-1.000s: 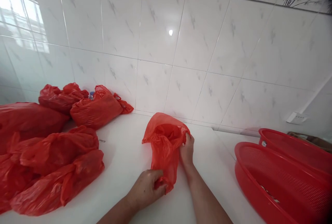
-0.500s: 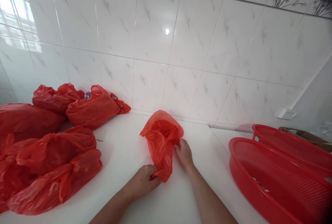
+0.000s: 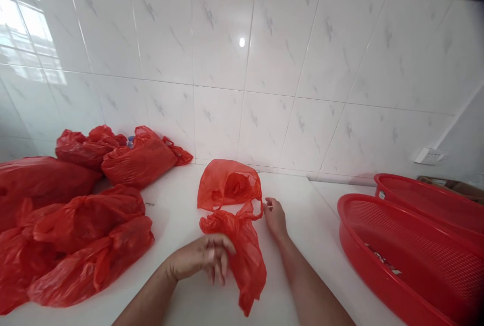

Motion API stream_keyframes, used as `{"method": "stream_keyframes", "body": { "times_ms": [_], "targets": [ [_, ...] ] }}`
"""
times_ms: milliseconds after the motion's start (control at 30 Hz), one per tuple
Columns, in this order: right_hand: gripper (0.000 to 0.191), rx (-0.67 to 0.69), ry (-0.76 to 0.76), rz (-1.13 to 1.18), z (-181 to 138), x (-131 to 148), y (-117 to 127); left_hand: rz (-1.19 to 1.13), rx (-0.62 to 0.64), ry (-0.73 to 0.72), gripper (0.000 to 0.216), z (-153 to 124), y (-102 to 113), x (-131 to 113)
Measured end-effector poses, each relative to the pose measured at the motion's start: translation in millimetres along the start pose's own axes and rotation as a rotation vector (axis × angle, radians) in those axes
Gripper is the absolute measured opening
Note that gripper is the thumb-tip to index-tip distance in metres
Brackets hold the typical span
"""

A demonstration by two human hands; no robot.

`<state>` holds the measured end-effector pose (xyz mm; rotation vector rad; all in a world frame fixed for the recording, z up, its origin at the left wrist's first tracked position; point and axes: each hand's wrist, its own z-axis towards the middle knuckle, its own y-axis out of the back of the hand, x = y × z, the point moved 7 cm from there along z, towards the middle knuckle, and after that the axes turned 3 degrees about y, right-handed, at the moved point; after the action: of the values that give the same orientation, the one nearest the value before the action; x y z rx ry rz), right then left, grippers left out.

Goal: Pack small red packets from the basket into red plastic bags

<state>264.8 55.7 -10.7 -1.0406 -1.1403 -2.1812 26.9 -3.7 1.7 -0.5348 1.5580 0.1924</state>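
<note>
A crumpled red plastic bag (image 3: 245,238) lies on the white worktop (image 3: 176,202), between the two hands and reaching beyond them toward the wall (image 3: 219,64). Its wider upper part spreads out near the foot of the wall, with a dark opening turned toward the person, and a thin loop handle (image 3: 261,209) bends round at its right edge. From there the lower part narrows into a creased tail that runs toward the person and ends in a ragged tip, nearer to the person than either hand.

The left hand (image 3: 206,256) is held palm down at the left edge of that lower part. Its grip is loose, the fingers bent, spread a little apart and somewhat blurred; the fingertips overlap the bag's edge in the view, but whether they touch the plastic I cannot tell. The right hand (image 3: 275,219) is just right of the loop handle, its fingers lightly curled. The bag lies to the left of this grip; whether the fingertips are closed on the handle or only beside it is too small to make out.

On the left, well apart from the left hand, several filled red bags (image 3: 86,215) sit bunched together, a blue bottle cap (image 3: 130,140) showing among the rear ones. To the right stand two red plastic baskets (image 3: 363,233), and a white socket (image 3: 430,155) is on the wall above them.
</note>
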Motion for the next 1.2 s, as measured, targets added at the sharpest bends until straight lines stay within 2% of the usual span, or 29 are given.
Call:
{"method": "stream_keyframes", "body": {
  "times_ms": [100, 167, 233, 333, 467, 533, 600, 667, 733, 833, 933, 1000, 1033, 1100, 1167, 1200],
  "targets": [
    [0.036, 0.095, -0.002, 0.040, -23, 8, 4, -0.025, -0.499, -0.257, 0.036, -7, 39, -19],
    [0.043, 0.203, 0.002, 0.094, -41, 18, 3, 0.035, -0.714, -0.264, 0.032, -10, 50, -20],
    [0.047, 0.360, 0.000, 0.211, -59, 33, -4, 0.141, -0.790, -0.184, 0.032, -5, 49, -13],
    [0.039, 0.557, -0.003, 0.380, -80, 58, -18, 0.289, -0.799, -0.080, 0.038, 7, 40, 1],
    [0.024, 0.581, 0.056, 0.373, -92, 79, -32, 0.367, -0.777, -0.107, 0.030, 16, 24, 7],
    [0.018, 0.567, 0.056, 0.366, -95, 80, -36, 0.278, -0.773, -0.146, 0.023, 15, 23, 5],
    [0.014, 0.501, -0.006, 0.422, -90, 71, -34, 0.076, -0.754, -0.181, 0.021, 13, 27, 4],
    [0.012, 0.340, -0.128, 0.543, -77, 52, -22, -0.161, -0.773, -0.243, 0.020, 7, 39, 2],
    [0.011, 0.155, -0.250, 0.651, -61, 27, -5, -0.316, -0.851, -0.332, 0.018, -4, 56, -1],
    [0.015, -0.022, -0.342, 0.724, -39, -3, 17, -0.346, -0.990, -0.388, 0.016, -17, 77, -1],
    [0.015, -0.093, -0.374, 0.769, -28, -16, 32, -0.299, -1.030, -0.333, 0.018, -18, 78, 6],
    [0.014, -0.086, -0.378, 0.769, -26, -13, 38, -0.168, -1.099, -0.303, 0.026, -20, 72, 5],
    [0.014, -0.067, -0.374, 0.762, -27, -9, 39, -0.005, -1.152, -0.312, 0.036, -23, 67, -1],
    [0.017, -0.019, -0.358, 0.736, -30, 2, 41, 0.497, -1.207, -0.389, 0.059, -26, 45, -23],
    [0.018, 0.033, -0.336, 0.697, -35, 15, 40, 1.012, -1.124, -0.488, 0.071, -19, 13, -41],
    [0.019, 0.061, -0.325, 0.677, -38, 21, 38, 1.168, -1.051, -0.515, 0.073, -14, 0, -44]
  ]
}}
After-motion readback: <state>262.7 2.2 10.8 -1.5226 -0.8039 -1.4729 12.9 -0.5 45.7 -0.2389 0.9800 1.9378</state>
